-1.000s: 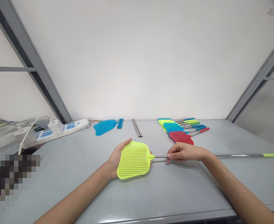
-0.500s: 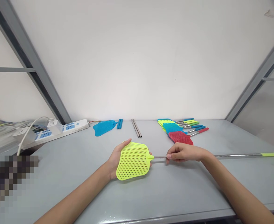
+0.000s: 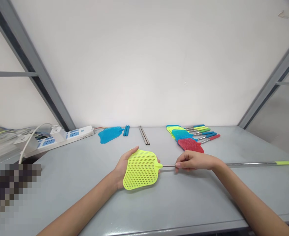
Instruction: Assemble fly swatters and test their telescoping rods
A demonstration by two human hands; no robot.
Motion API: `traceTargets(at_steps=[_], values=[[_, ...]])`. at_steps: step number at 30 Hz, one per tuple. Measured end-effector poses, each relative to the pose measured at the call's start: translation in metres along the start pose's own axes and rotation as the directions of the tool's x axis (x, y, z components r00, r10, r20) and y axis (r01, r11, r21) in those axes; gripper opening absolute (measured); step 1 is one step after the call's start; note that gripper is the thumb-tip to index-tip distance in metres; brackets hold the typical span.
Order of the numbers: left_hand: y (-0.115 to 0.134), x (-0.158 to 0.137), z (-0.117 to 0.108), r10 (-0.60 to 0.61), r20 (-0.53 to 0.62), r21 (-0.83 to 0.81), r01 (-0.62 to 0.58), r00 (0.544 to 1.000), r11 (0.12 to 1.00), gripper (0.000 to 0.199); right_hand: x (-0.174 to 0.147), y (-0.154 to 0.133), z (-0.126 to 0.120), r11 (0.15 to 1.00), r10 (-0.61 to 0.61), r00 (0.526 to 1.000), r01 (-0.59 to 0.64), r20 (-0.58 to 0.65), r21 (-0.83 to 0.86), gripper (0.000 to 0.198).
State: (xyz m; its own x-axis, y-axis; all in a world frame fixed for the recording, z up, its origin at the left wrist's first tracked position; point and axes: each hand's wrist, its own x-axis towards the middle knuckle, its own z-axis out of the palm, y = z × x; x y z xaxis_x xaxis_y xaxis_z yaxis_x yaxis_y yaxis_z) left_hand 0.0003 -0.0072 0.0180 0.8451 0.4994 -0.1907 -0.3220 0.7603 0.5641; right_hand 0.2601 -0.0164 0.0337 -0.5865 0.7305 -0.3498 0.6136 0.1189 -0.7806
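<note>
A bright yellow-green fly swatter (image 3: 142, 170) lay sideways across the lower middle of the frame, with both hands on it. The left hand (image 3: 121, 169) held its flat head from below, with the thumb on the top edge and some fingertips peeking out near the neck. The right hand (image 3: 196, 160), right of the middle, pinched the thin metal stick (image 3: 251, 163) between thumb and fingers. The stick ran on behind that wrist to a yellow-green handle (image 3: 285, 163) at the far right. Just above the right hand was a pile of swatters, with a red swatter (image 3: 191, 145) in front and a blue swatter (image 3: 182, 134) partly under it. Near the middle, by the wall, lay two metal tubes (image 3: 144, 135). To their left were two short blue handles (image 3: 126, 130), just beside a blue swatter head (image 3: 110, 135). A white power strip (image 3: 86, 131) sat at the left on the gray table (image 3: 85, 177).
</note>
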Motion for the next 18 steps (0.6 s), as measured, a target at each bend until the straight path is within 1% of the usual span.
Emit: traceTargets(at_steps=[5, 13, 18], values=[[0.0006, 0.0010, -0.0019, 0.004, -0.023, 0.016, -0.004, 1.000, 1.000, 0.061, 0.0003, 0.0001, 0.0001, 1.000, 0.006, 1.000, -0.006, -0.007, -0.004, 0.040], [0.0002, 0.0000, -0.0011, 0.041, -0.080, 0.043, -0.038, 0.996, 0.998, 0.057, 0.0006, 0.0000, 0.0009, 1.000, 0.003, 1.000, -0.003, -0.016, -0.004, 0.041], [0.0002, 0.0002, -0.0015, 0.048, -0.083, 0.056, -0.044, 0.995, 0.997, 0.058, 0.0006, -0.0004, 0.0006, 1.000, 0.003, 1.000, -0.003, -0.018, -0.023, 0.041]])
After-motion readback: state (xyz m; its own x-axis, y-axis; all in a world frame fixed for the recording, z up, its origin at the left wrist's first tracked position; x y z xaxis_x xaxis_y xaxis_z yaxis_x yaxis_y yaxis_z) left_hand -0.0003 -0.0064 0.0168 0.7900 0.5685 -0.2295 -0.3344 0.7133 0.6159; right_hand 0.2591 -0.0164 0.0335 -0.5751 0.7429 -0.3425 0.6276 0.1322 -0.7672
